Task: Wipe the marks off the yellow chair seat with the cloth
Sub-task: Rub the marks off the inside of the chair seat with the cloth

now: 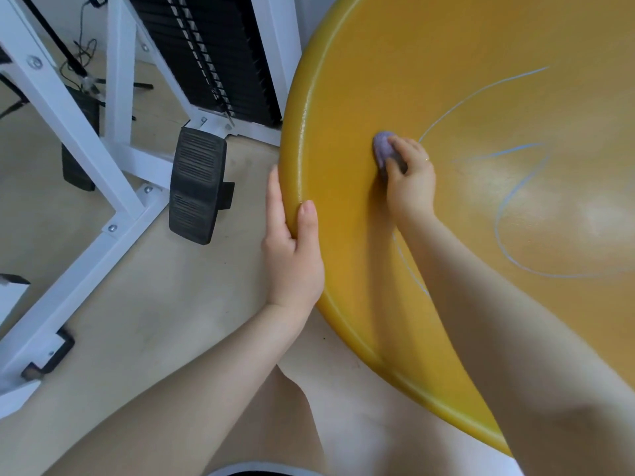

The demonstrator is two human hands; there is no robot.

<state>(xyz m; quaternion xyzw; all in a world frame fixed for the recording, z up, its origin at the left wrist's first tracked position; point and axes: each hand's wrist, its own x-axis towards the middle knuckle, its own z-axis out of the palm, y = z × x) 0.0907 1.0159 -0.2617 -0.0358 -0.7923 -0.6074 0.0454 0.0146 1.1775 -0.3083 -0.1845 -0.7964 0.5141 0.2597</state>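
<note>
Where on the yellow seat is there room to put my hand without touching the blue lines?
The yellow seat is bare along its left side, between the rim that the left hand grips and the cloth under the right hand. The top is bare too, above the blue lines. The middle and right are crowded with lines.

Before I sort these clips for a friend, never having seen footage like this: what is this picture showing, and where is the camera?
The camera sits on a person's head, looking down at their own bare arms; there is no machine. The left hand grips the edge of a yellow chair seat, steadying it. The right hand presses a small purple cloth onto the seat. Thin pale blue marks curve across the seat to the right of the cloth, not yet wiped. On the floor to the left stand a white metal frame and a black pedal.
</note>
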